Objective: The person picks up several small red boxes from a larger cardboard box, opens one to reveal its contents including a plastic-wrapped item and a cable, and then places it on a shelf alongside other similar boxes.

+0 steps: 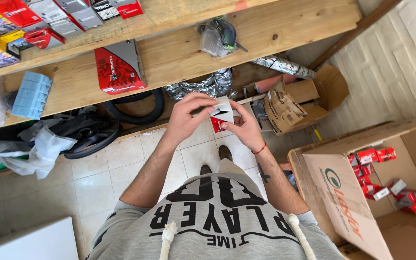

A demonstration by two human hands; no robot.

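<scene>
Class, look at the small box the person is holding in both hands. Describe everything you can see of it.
The small box looks like thin printed card, white on the face toward the camera with black triangular marks and a red lower part. It is held in the air at chest height, tilted, above the tiled floor and in front of the wooden shelves. The left hand pinches its left side and the right hand its right and lower edge. A top flap seems lifted, though fingers hide much of it.

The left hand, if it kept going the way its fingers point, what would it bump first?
Probably the small red-and-white box it already touches, then the right hand just beyond. The left hand points rightward; depth is unclear.
</scene>
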